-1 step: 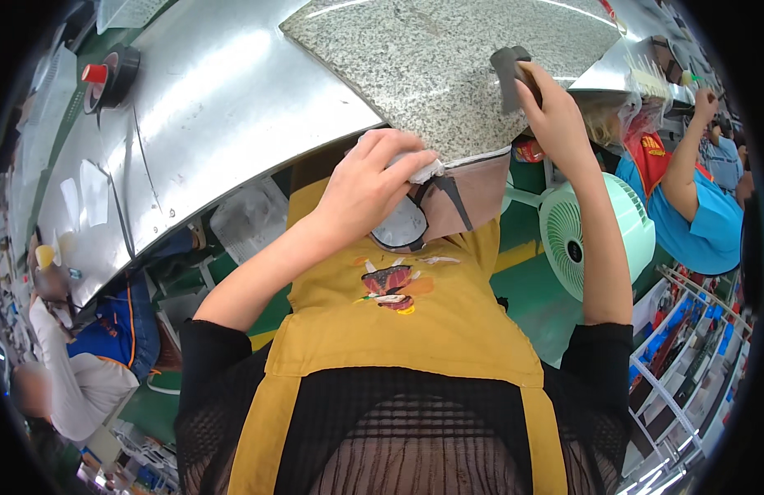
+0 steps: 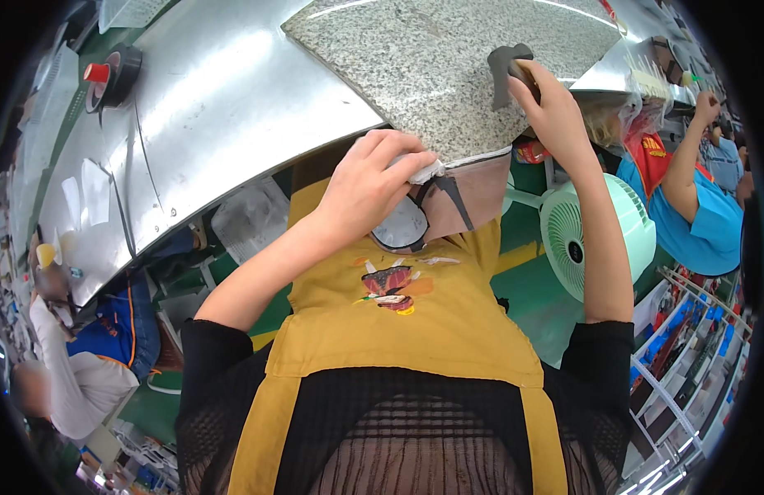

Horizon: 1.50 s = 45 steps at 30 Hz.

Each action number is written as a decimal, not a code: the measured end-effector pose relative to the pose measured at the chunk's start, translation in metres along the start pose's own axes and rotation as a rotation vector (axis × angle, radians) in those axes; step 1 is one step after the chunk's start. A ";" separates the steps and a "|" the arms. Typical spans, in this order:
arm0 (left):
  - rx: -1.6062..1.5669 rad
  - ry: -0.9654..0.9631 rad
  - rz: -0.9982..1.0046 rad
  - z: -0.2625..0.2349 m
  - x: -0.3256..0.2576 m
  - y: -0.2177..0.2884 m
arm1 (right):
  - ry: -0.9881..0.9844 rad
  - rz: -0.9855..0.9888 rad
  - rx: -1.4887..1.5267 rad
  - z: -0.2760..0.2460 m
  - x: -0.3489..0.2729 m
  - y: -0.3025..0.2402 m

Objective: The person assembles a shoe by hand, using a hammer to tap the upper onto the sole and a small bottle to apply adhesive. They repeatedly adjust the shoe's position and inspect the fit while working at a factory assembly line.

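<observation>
My left hand (image 2: 372,177) is closed over a crumpled white wad (image 2: 430,171) at the near corner of the speckled granite slab (image 2: 431,82). Below that edge hangs a pinkish-brown flat piece (image 2: 481,195) with a dark strap-shaped band and a round, pale, dark-rimmed part (image 2: 401,224). Its upper part is out of sight under my left hand. My right hand (image 2: 555,111) pinches a limp dark grey piece (image 2: 502,73), perhaps leather or cloth, over the slab's right side. The fingers cover part of it, and its exact kind is unclear.
A shiny metal bench (image 2: 225,74) extends left, bearing a dark roll with a red centre (image 2: 109,78). A mint-green fan (image 2: 596,231) stands by my right forearm. Co-workers sit at both sides, one in a blue shirt (image 2: 695,219). A wire rack (image 2: 687,363) is at lower right.
My right hand and the dark grey piece have shifted very slightly left, and the piece hangs a little differently. My left hand stays in place.
</observation>
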<state>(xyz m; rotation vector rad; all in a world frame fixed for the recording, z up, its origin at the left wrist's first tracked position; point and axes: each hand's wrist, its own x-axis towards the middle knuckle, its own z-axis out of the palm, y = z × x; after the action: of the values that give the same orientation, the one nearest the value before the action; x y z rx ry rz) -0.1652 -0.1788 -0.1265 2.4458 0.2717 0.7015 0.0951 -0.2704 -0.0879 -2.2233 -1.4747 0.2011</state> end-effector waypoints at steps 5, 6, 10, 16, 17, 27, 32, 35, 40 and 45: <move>-0.008 -0.038 0.058 -0.004 -0.001 -0.003 | 0.189 -0.312 -0.219 -0.003 -0.003 0.000; -0.023 -0.036 0.049 -0.003 -0.003 -0.005 | 0.119 -0.315 -0.145 -0.007 -0.013 -0.011; -0.075 -0.046 0.062 -0.006 -0.007 -0.002 | -0.225 -0.328 -0.020 0.001 -0.069 -0.030; -0.066 -0.095 0.177 -0.013 -0.019 0.008 | -0.264 -0.210 0.094 0.006 -0.123 -0.043; -0.048 -0.097 0.192 -0.017 -0.024 0.010 | -0.246 -0.188 0.091 0.004 -0.130 -0.051; -0.019 -0.130 0.211 -0.055 -0.059 0.020 | -0.178 -0.233 0.149 0.010 -0.159 -0.099; -0.181 -0.098 0.230 -0.090 -0.059 0.058 | -0.237 -0.254 0.258 0.012 -0.140 -0.131; -0.122 -0.232 0.087 -0.097 -0.058 0.063 | -0.387 -0.217 0.470 0.000 -0.136 -0.158; -0.192 -0.453 -0.104 -0.134 -0.057 0.064 | -0.411 -0.257 0.673 -0.013 -0.124 -0.181; 0.139 -0.446 0.033 -0.170 -0.041 0.064 | -0.369 -0.404 0.512 -0.018 -0.108 -0.168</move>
<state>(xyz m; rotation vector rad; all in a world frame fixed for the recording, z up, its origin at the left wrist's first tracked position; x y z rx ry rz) -0.2894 -0.1643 0.0115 2.6620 0.1059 0.1401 -0.0836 -0.3198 -0.0103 -1.5021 -1.7801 0.7884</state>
